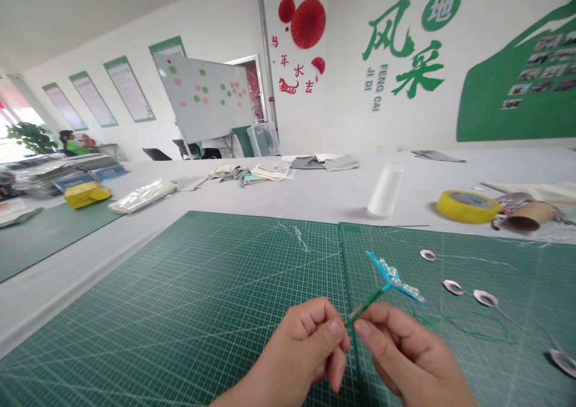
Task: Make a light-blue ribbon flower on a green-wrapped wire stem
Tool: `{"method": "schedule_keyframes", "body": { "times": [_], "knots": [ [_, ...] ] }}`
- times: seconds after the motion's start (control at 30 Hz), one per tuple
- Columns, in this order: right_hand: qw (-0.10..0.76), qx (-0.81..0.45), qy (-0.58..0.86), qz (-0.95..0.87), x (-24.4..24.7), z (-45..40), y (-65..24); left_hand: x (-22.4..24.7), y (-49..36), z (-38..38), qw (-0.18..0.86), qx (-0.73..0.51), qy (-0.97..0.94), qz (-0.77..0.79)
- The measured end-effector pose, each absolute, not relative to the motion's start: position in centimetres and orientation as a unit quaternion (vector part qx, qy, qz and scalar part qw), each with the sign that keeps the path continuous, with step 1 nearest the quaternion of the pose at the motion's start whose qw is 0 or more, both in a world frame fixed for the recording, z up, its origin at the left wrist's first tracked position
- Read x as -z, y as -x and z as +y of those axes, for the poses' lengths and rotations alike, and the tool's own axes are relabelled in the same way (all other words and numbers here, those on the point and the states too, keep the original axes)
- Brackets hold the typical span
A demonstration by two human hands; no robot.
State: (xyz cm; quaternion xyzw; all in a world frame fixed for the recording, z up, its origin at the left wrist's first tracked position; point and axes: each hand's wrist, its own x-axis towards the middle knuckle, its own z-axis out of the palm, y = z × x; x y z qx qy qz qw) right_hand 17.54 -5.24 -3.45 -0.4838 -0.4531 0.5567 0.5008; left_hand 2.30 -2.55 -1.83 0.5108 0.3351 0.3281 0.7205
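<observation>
1. Pinching the green stem (366, 305) of a beaded flower (393, 279) near its lower end, my left hand (301, 347) and right hand (405, 353) almost meet. Both are curled closed, and the fingertips of each have hold of the stem from either side.
2. The flower sits just beyond my right hand. It leans up and to the right out of my grip, and its blue beaded petals stand clear of my fingers, above the mat and not touching it.
3. Under both hands lies a green cutting mat (180, 311), made of two sheets meeting at a seam that runs just behind my grip.
4. Near my right hand, a loose green wire (472, 329) lies coiled on the mat. Farther right are pale petal loops (452, 287) on thin wires.
5. Past the mat's far edge, on a pale table (270, 200), stand a white thread cone (384, 191), a yellow tape roll (468, 207) and a cardboard tube (531, 215).
6. Well beyond are fabric scraps (265, 170), a yellow box (87, 194) and a whiteboard (202, 98). A person in a green top (74, 146) sits far off to the left.
</observation>
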Motion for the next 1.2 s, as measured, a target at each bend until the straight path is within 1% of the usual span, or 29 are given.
{"method": "schedule_keyframes", "body": {
  "times": [0.2, 0.27, 0.37, 0.43, 0.5, 0.6, 0.7, 0.83, 0.97, 1.2],
  "knots": [
    [0.516, -0.563, 0.475, -0.437, 3.42, -5.45, -17.39, 1.86, -2.09, -2.65, 0.744, -0.316, -0.496, 0.318],
    [0.528, -0.560, 0.473, -0.429, 3.40, -5.48, -17.38, 1.92, -1.85, -2.66, 0.771, -0.298, -0.474, 0.304],
    [0.519, -0.573, 0.446, -0.451, 3.36, -5.35, -17.45, 2.04, -1.57, -2.60, 0.828, -0.255, -0.420, 0.270],
    [0.518, -0.578, 0.423, -0.468, 3.38, -5.23, -17.52, 2.11, -1.59, -2.54, 0.836, -0.244, -0.412, 0.268],
    [0.520, -0.578, 0.425, -0.463, 3.50, -5.17, -17.58, 2.17, -1.76, -2.51, 0.798, -0.257, -0.457, 0.299],
    [0.514, -0.569, 0.471, -0.436, 3.79, -5.21, -17.70, 2.28, -2.11, -2.55, 0.684, -0.310, -0.544, 0.375],
    [0.518, -0.548, 0.500, -0.425, 4.09, -5.21, -17.80, 2.39, -2.25, -2.66, 0.588, -0.361, -0.583, 0.429],
    [0.512, -0.540, 0.509, -0.433, 4.23, -5.02, -17.75, 2.36, -2.00, -2.77, 0.514, -0.353, -0.632, 0.460],
    [0.518, -0.570, 0.486, -0.412, 4.13, -5.03, -17.43, 2.26, -1.77, -2.87, 0.463, -0.335, -0.672, 0.471],
    [0.521, -0.610, 0.445, -0.398, 4.18, -5.08, -17.09, 2.29, -1.81, -2.91, 0.455, -0.335, -0.672, 0.478]
  ]
}}
